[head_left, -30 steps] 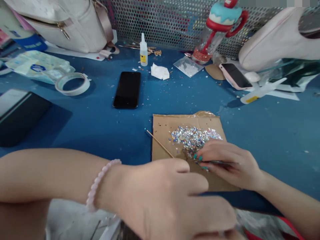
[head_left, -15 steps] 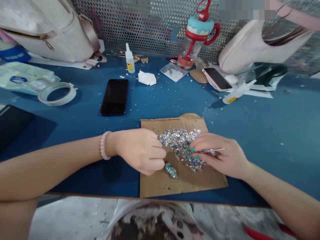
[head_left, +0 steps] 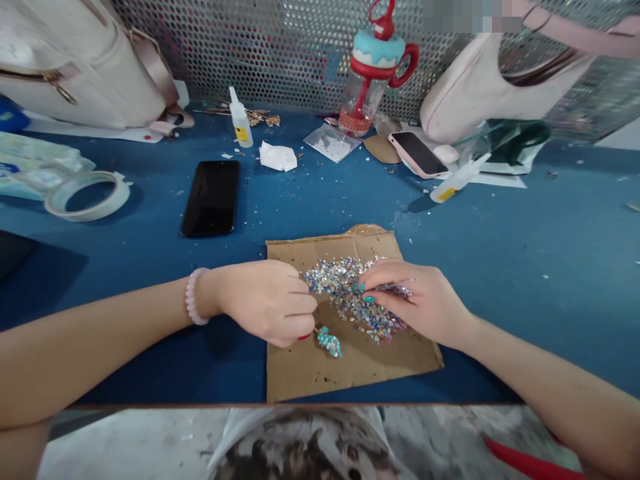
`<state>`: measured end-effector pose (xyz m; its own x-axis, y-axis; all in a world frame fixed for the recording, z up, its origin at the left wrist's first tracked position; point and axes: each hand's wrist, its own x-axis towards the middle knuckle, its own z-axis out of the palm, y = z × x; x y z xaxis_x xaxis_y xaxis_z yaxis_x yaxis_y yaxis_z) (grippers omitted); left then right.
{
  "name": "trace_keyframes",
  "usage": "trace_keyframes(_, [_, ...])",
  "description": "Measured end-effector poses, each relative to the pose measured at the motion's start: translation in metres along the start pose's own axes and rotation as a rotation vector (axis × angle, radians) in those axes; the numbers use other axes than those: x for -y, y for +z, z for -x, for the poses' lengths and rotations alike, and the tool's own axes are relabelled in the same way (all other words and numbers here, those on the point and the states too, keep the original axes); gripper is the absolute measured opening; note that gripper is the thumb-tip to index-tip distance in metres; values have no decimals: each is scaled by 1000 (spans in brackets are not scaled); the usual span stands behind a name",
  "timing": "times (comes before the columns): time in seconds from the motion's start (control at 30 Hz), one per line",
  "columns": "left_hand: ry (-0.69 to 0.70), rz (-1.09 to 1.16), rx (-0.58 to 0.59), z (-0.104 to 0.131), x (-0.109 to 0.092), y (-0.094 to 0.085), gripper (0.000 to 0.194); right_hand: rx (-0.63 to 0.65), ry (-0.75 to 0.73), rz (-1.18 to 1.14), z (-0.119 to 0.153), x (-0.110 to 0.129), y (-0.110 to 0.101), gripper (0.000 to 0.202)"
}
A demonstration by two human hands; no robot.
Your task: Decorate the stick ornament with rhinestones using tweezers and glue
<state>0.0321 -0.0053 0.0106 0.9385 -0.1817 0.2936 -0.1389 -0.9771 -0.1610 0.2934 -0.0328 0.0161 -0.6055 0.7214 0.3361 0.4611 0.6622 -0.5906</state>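
Observation:
My left hand (head_left: 273, 300) is closed in a fist above the left part of a cardboard sheet (head_left: 305, 380). From its fingers sticks out a short thin stem, which carries a small ornament (head_left: 329, 341) covered in turquoise and silvery stones. My right hand (head_left: 410, 297) pinches a thin stick (head_left: 395, 285), most of it hidden by the fingers, so its exact kind is unclear. The right fingertips are at a spread of loose glittering rhinestones (head_left: 340, 277) on the cardboard. Some stones lie beneath this hand.
Behind the cardboard lie a black phone (head_left: 211, 198), a crumpled white paper (head_left: 278, 157) and a small plastic bag (head_left: 332, 143). Glue bottles (head_left: 241, 127) stand or lean nearby. A tape roll (head_left: 87, 197) is at left; a red-lidded cup (head_left: 370, 73) and pale bags (head_left: 500, 87) line the mesh.
The whole view has shifted, so things appear slightly farther left. The ornament shows turned a little, and a red nail of my left hand now shows. Both hands keep their grips.

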Motion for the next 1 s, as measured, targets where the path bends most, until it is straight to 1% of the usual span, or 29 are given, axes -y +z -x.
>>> trace_keyframes(0.2, [-9,-1,-12,-1,1,0,26,-32,-32,18,1,0,-3,9])
trace_keyframes(0.5, [-47,32,-17,-1,1,2,27,-24,-106,-18,1,4,4,10])
trace_keyframes(0.73, [-59,29,1,-1,0,1,29,-45,-79,14,2,4,4,10])
trace_keyframes(1.0, [-69,48,-14,-2,1,2,28,-38,-143,-4,0,7,4,10])
